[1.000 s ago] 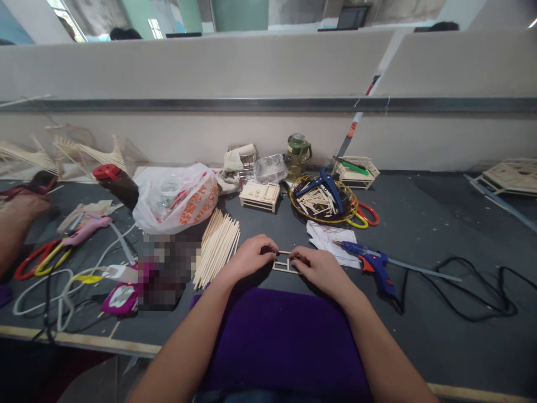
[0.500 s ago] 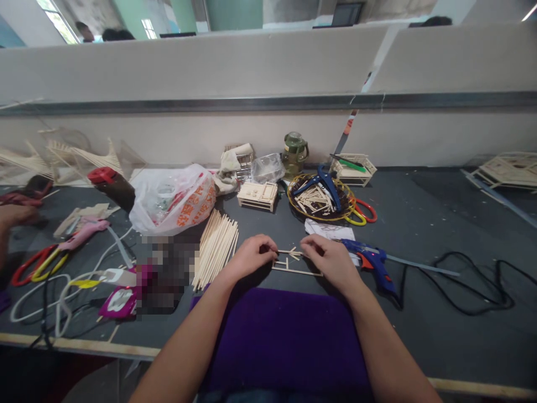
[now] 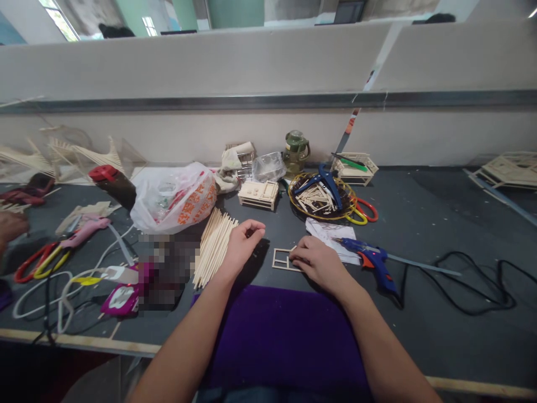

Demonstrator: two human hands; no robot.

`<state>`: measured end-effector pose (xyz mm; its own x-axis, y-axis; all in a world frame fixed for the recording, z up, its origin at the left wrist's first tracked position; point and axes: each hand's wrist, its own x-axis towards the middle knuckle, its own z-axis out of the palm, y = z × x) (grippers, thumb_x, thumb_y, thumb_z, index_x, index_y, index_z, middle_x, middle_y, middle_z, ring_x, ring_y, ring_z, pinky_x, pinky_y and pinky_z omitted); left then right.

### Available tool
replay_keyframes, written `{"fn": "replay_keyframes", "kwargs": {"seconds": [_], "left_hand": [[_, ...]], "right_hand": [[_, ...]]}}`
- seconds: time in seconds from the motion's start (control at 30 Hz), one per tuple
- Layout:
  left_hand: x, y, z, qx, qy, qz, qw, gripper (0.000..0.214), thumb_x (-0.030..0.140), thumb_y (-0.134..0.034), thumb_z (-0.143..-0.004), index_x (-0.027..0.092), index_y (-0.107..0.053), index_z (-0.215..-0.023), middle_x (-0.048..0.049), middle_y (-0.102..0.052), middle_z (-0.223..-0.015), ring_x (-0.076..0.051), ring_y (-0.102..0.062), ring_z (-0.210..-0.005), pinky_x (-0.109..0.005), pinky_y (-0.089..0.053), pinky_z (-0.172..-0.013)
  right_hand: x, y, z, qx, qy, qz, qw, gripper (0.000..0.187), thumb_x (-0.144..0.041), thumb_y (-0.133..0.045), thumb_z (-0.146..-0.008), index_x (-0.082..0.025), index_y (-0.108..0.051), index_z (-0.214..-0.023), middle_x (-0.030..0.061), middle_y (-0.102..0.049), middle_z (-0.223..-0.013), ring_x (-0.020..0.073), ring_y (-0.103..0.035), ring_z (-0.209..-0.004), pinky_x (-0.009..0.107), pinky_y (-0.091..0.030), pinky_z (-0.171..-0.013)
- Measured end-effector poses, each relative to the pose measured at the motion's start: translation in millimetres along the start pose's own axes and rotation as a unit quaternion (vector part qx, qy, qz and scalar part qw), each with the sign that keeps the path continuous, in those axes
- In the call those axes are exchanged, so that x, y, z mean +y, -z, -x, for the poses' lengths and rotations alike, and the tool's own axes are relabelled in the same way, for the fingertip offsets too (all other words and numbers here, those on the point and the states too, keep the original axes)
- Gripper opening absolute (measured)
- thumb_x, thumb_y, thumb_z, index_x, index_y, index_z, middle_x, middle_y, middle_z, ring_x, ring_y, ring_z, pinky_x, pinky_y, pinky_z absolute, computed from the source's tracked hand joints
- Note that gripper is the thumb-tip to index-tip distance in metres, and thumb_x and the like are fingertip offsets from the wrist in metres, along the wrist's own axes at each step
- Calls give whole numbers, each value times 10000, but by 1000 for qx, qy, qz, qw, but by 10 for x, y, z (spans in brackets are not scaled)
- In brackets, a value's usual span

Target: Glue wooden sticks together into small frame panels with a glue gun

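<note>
A small frame of thin wooden sticks point(image 3: 280, 267) lies on the dark table in front of me. My right hand point(image 3: 319, 262) covers its right end, fingertips closed on it; the part under the fingers is hidden. Off to the frame's left, my left hand point(image 3: 244, 242) hovers with curved fingers and the thumb apart, holding nothing. Just beyond that hand is a bundle of long wooden sticks point(image 3: 215, 246), partly hidden by the wrist. A printed paper sheet point(image 3: 331, 232) lies behind my right hand, with a blue glue gun point(image 3: 373, 263) to its right.
Behind stand a basket of short sticks point(image 3: 300, 214) with blue cutters point(image 3: 331, 187), a small stick model point(image 3: 258, 195), a green bottle point(image 3: 296, 154) and a plastic bag point(image 3: 174, 196). Cables and a pink glue gun point(image 3: 86, 230) lie left, near another person's hand point(image 3: 12, 226).
My left hand has let go of the stick frame and moved left and up. My right hand has shifted slightly left over the frame's right end.
</note>
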<state>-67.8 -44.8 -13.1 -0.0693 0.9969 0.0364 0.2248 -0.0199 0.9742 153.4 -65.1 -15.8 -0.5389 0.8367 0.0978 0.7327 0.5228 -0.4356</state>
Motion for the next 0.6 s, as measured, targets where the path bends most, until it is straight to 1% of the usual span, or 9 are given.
{"fn": "replay_keyframes", "kwargs": {"seconds": [0.1,0.2,0.27,0.33,0.4,0.43,0.5,0.57,0.6], "left_hand": [[-2,-3,2,-6,0,-3,1000,200,327,-622,-738,173,-657,-859,-1,-633,-744,-111,-523,-621,-229,-404,-598],[-19,-12,1,-9,-1,-6,1000,198,321,-627,-734,168,-661,-854,-2,-632,-734,-111,-524,-619,-229,-408,-598],[-31,-16,-1,-8,-4,-5,1000,197,318,-623,-740,166,-659,-859,-2,-633,-735,-110,-525,-618,-226,-409,-597],[-43,-16,-6,-6,-8,-4,1000,192,315,-613,-751,167,-657,-866,0,-635,-742,-108,-526,-618,-223,-410,-598],[-52,-10,-9,-6,-11,-9,1000,181,303,-604,-760,168,-656,-870,3,-637,-748,-108,-532,-627,-223,-413,-608],[-55,-6,-9,-11,-14,-15,1000,174,293,-603,-762,169,-657,-869,3,-639,-751,-110,-537,-637,-225,-416,-617],[-57,4,-2,-46,-26,-35,998,152,271,-606,-758,167,-662,-853,0,-644,-758,-118,-553,-666,-233,-424,-641],[-49,14,20,-108,-49,-68,991,122,245,-613,-750,168,-673,-824,-7,-651,-776,-130,-573,-713,-244,-430,-681],[-40,18,35,-144,-64,-88,984,108,234,-615,-748,171,-681,-807,-9,-652,-786,-135,-579,-735,-247,-429,-699]], "right_hand": [[-15,-41,-5,0,-2,54,999,134,-253,-542,-877,-233,-675,-868,44,-568,-921,176,-490,-891,271,-348,-683],[-42,-28,-6,16,-3,73,997,164,-222,-483,-899,-202,-631,-833,56,-561,-910,181,-484,-894,270,-346,-679],[-59,8,-6,46,0,65,997,176,-205,-440,-912,-193,-600,-841,58,-558,-897,181,-483,-880,273,-354,-700],[-66,50,-5,94,-7,51,994,202,-215,-401,-931,-190,-577,-836,54,-556,-861,180,-483,-849,282,-360,-720],[-60,79,-2,130,-15,37,991,260,-258,-380,-951,-190,-567,-783,42,-549,-786,179,-483,-798,291,-360,-710],[-54,85,1,136,-14,26,990,281,-279,-387,-953,-191,-571,-758,38,-549,-762,177,-486,-783,292,-361,-702],[-37,77,7,119,2,-3,993,251,-295,-447,-934,-199,-610,-770,34,-571,-780,173,-504,-796,285,-368,-696],[-21,48,11,83,23,-25,996,143,-267,-526,-894,-226,-661,-870,33,-597,-865,172,-519,-852,278,-381,-709],[-15,29,11,67,30,-28,997,130,-248,-554,-875,-245,-673,-926,33,-600,-902,174,-520,-876,277,-386,-719]]}}
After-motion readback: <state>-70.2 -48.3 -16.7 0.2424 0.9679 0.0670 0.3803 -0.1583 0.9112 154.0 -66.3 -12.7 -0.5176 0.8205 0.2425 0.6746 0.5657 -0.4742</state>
